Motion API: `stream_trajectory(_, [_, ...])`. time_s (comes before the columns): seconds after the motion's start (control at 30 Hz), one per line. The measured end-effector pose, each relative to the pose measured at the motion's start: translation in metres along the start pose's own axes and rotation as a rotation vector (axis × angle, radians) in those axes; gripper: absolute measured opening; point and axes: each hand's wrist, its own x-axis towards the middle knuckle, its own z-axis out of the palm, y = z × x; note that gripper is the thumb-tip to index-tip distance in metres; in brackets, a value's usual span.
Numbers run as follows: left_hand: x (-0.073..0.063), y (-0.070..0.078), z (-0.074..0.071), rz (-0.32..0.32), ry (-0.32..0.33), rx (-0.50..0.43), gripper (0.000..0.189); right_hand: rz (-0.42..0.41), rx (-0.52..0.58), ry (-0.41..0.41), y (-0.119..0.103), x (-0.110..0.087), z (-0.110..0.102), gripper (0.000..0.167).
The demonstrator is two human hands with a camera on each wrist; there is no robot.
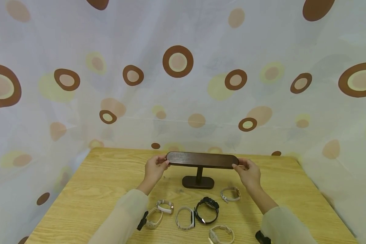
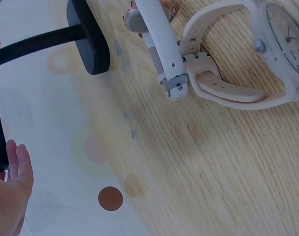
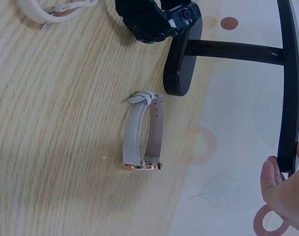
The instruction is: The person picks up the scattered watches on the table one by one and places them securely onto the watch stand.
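A dark brown wooden watch stand (image 1: 202, 159) with a long rounded top bar, a short post and an oval base stands toward the back of the table. My left hand (image 1: 154, 169) grips the bar's left end between thumb and fingers. At the right end, my right hand (image 1: 249, 174) pinches the bar the same way. In the left wrist view the left hand (image 2: 12, 189) is partly cut off at the edge, by the bar's tip. The right wrist view has the right hand (image 3: 286, 191) at the bar's other tip.
In front of the stand lie several watches: a black watch (image 1: 207, 210), a white-banded watch (image 1: 185, 218), a cream watch (image 1: 222, 234), a beige watch (image 1: 154, 218), a small white watch (image 1: 165, 206) and a grey-strapped watch (image 3: 134, 132). A patterned curtain (image 1: 183, 101) hangs behind the wooden table (image 1: 109, 176).
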Motion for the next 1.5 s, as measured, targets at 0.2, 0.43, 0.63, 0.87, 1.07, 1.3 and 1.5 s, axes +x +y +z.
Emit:
stream_trajectory(0.2, [-0.003, 0.004, 0.0, -0.038, -0.005, 0.044, 0.029, 0.004, 0.001, -0.007, 0.0, -0.002, -0.002, 0.042])
stream_trajectory(0.43, [-0.013, -0.004, 0.0, -0.096, -0.035, 0.11, 0.034, 0.046, 0.086, 0.136, 0.001, -0.013, -0.005, 0.06])
stream_trajectory(0.63, [-0.033, -0.01, 0.008, -0.199, -0.085, 0.145, 0.031, -0.001, -0.005, 0.067, 0.013, -0.028, 0.004, 0.04])
stream_trajectory(0.87, [-0.061, -0.007, 0.037, -0.274, -0.186, 0.067, 0.028, -0.096, -0.142, -0.118, 0.035, -0.047, 0.027, 0.029])
stream_trajectory(1.07, [-0.078, -0.008, 0.064, -0.327, -0.258, -0.028, 0.027, -0.12, -0.184, -0.21, 0.046, -0.061, 0.042, 0.024])
stream_trajectory(1.3, [-0.089, -0.01, 0.092, -0.353, -0.294, -0.039, 0.025, -0.073, -0.156, -0.266, 0.053, -0.068, 0.053, 0.02])
stream_trajectory(1.5, [-0.091, -0.013, 0.113, -0.367, -0.244, -0.002, 0.027, -0.037, -0.126, -0.279, 0.056, -0.067, 0.058, 0.02])
